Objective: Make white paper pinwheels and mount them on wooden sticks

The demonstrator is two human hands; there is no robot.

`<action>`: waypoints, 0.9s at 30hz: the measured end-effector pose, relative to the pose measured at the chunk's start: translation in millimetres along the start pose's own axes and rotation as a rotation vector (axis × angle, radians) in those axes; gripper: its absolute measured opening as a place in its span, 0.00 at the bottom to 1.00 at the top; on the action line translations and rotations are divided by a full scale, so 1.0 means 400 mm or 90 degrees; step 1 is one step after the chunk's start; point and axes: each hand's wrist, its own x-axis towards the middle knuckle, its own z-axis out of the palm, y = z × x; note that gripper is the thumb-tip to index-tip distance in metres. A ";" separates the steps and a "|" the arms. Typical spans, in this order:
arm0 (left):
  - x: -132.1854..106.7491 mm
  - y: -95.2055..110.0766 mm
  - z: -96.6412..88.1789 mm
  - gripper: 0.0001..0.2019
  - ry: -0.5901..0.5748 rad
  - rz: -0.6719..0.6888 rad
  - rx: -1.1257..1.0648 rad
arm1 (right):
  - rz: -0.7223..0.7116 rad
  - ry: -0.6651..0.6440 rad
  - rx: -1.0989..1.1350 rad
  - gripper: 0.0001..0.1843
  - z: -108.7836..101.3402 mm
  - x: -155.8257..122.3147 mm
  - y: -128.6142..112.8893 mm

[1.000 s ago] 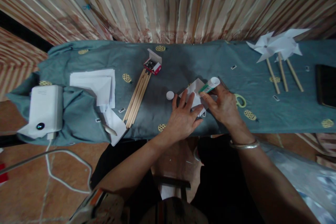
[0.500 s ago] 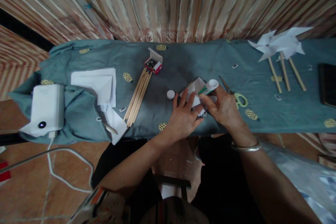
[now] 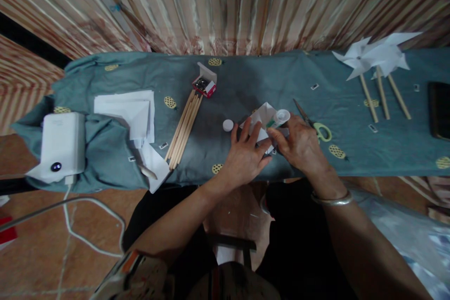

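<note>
My right hand (image 3: 298, 143) is closed around a glue stick (image 3: 280, 118), a white tube with a green label, tilted over a folded piece of white paper (image 3: 264, 111). My left hand (image 3: 246, 154) lies with fingers spread on that paper, pressing it against the table; part of the paper is hidden under both hands. Left of the paper sits a round white cap (image 3: 228, 125). Close to my right hand, on its far side, lie scissors (image 3: 321, 131) with light green handles.
Wooden sticks (image 3: 184, 129) lie below a small open red box (image 3: 204, 82) of metallic pieces. White paper sheets (image 3: 123, 103) and a white device with a cable (image 3: 63, 143) are at left. Paper pinwheels (image 3: 362, 58) on sticks and a dark object (image 3: 439, 110) are at right.
The glue stick's raised end has tipped slightly down and left as my right hand shifts a little. My left hand stays on the paper.
</note>
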 end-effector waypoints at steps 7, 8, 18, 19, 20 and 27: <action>0.002 0.002 -0.006 0.21 0.004 -0.007 -0.039 | 0.134 0.071 0.127 0.16 -0.031 0.004 0.012; 0.003 0.002 -0.006 0.21 0.003 -0.008 -0.042 | 0.168 0.102 0.180 0.14 -0.037 0.008 0.017; 0.002 -0.011 -0.025 0.21 0.064 0.033 -0.066 | 0.379 0.180 0.749 0.09 -0.033 0.020 0.048; 0.003 -0.017 -0.033 0.21 0.078 0.034 -0.069 | 0.385 0.169 0.772 0.10 -0.032 0.018 0.049; 0.003 -0.025 -0.042 0.20 0.091 0.030 -0.069 | 0.385 0.155 0.786 0.11 -0.032 0.015 0.049; -0.003 -0.114 -0.099 0.20 0.143 -0.149 -0.011 | 0.443 0.138 0.859 0.12 -0.033 0.005 0.026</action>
